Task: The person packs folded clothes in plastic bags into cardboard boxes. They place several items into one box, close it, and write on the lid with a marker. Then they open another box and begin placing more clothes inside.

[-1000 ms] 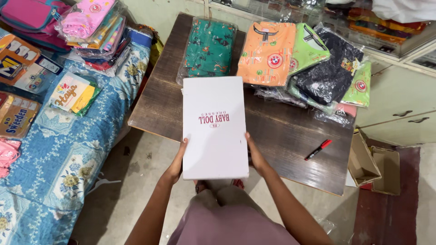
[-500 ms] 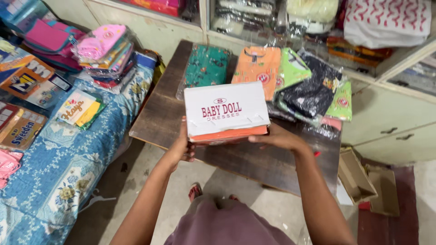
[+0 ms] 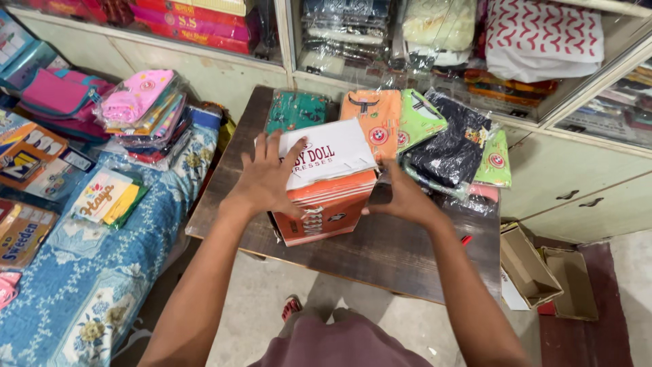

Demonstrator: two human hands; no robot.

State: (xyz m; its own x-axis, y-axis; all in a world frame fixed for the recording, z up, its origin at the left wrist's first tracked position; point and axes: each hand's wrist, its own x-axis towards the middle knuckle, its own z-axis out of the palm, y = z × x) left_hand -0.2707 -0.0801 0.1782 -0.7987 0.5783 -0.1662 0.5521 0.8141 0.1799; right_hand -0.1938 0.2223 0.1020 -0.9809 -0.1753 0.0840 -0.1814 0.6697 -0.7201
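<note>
An orange cardboard box [image 3: 324,211] with a white printed lid [image 3: 333,153] stands on the dark wooden table [image 3: 407,255]. My left hand [image 3: 266,178] lies flat over the lid's left side and the box's left edge, fingers spread. On the box's right side my right hand [image 3: 402,197] presses just below the lid. Behind the box lie plastic-wrapped garments: a green one [image 3: 296,111], an orange one [image 3: 372,119], a light green one [image 3: 420,119] and a dark one [image 3: 449,146].
A bed with a blue floral sheet [image 3: 81,285] at the left carries packets and a pile of wrapped clothes [image 3: 142,112]. Glass-fronted shelves of packed clothes [image 3: 421,34] run along the back. Open cardboard boxes [image 3: 536,268] sit on the floor at the right.
The box was held upright with its white lid facing me, then tipped flat; now it rests on the table and my left hand has moved on top of the lid.
</note>
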